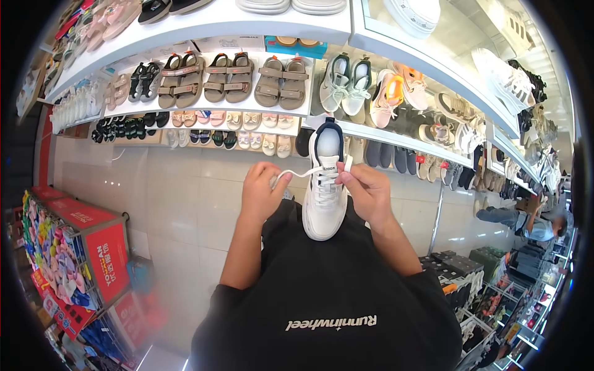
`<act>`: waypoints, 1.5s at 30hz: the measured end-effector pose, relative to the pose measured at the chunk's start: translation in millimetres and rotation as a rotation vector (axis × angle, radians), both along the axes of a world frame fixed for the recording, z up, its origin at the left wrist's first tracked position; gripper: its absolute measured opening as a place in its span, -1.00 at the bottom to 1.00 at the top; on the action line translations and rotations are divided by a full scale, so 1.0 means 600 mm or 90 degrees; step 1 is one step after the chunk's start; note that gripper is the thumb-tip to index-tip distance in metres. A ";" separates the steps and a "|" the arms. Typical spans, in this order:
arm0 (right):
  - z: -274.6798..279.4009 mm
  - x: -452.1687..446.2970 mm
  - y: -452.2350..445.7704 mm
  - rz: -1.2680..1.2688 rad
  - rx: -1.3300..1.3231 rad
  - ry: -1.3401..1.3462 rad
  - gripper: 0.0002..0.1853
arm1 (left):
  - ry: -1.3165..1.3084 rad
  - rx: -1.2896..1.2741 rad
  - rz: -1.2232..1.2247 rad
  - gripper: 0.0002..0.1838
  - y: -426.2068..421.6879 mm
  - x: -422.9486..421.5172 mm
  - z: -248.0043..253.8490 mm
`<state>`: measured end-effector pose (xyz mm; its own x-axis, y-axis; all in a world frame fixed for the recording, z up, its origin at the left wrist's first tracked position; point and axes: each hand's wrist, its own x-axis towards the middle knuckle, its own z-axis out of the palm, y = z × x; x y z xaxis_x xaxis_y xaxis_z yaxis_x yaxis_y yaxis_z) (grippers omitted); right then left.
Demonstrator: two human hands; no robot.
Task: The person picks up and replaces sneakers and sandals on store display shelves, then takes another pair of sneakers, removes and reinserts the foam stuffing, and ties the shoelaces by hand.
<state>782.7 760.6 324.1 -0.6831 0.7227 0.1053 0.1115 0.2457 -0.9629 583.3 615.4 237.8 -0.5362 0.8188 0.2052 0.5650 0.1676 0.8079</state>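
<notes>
A white sneaker [325, 207] with a dark navy collar is in the middle of the view, its toe toward me and its heel up by the shelf edge. What bears its weight is hidden. To its left, my left hand [266, 184] is closed on one end of the white shoelace [297, 174], which curves slackly across to the shoe's tongue. My right hand [365, 188], at the other side of the tongue, pinches the lace where it forms a short raised loop. Below the tongue, the lacing runs crosswise through the eyelets.
In front of me, a white shelf [241, 111] holds several brown sandals [281, 83]. Pale green sneakers [346, 86] and pink-orange sneakers [396, 93] stand to the right. A red display bin [102, 250] is at left. Another person [532, 226] is far right.
</notes>
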 end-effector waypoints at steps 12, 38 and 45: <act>-0.005 0.009 0.014 -0.031 -0.021 -0.020 -0.84 | -0.243 -0.076 -0.021 -0.66 0.066 0.092 0.062; -0.009 -0.019 -0.060 -0.010 0.002 0.052 -0.83 | -0.119 0.209 -0.216 -0.87 0.035 0.026 0.051; 0.006 -0.002 -0.043 -0.007 -0.052 0.056 -0.86 | -0.162 0.206 -0.396 -0.82 0.062 0.015 0.085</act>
<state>781.3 734.6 327.5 -0.6663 0.7383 0.1049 0.0282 0.1655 -0.9858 592.5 652.3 288.7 -0.0567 0.9066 0.4183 0.2670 -0.3899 0.8813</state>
